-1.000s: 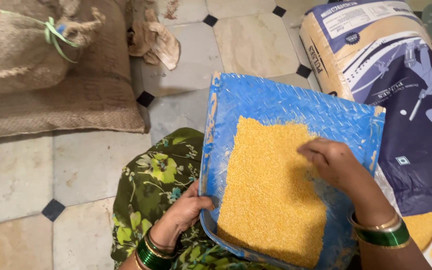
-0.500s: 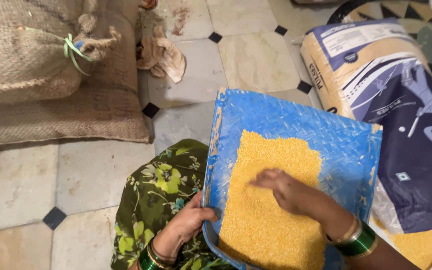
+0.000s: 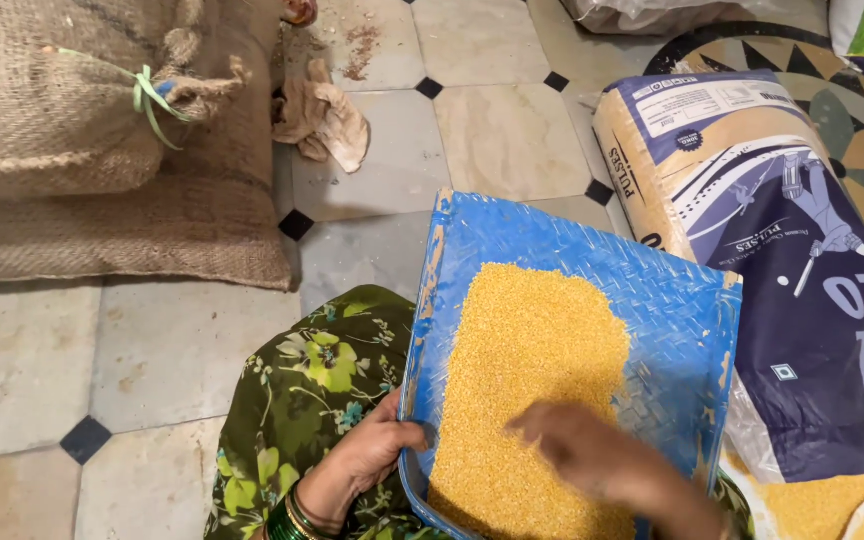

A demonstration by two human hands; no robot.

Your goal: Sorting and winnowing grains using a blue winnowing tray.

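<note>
- Okay, your left hand [image 3: 367, 465] grips the near left rim of the blue woven tray [image 3: 672, 300], thumb hooked over the edge, fingers clenched on the rim.
- Tray is tilted, resting on your lap over the green floral cloth [image 3: 297, 400], far edge pointing away from you.
- Yellow split lentils [image 3: 532, 360] lie in a long heap down the tray's middle and left part; the right strip of blue weave is bare.
- Your right hand [image 3: 602, 460] is over the near end of the heap, on or just above the grains; it's motion-blurred, so you cannot tell whether its fingers are curled or spread.
- Green bangles [image 3: 287, 520] sit on your left wrist at the bottom edge.
- Printed pulses sack [image 3: 782, 250] lies on the tiled floor [image 3: 152, 350] just right of the tray, touching or nearly so; more yellow grain shows at the bottom right corner.
- Burlap sack [image 3: 52, 110], tied with a green string [image 3: 147, 95], sits top left on a flat piece of burlap, well apart from the tray.
- Crumpled tan rag [image 3: 327, 115] lies on the floor beside the burlap.
</note>
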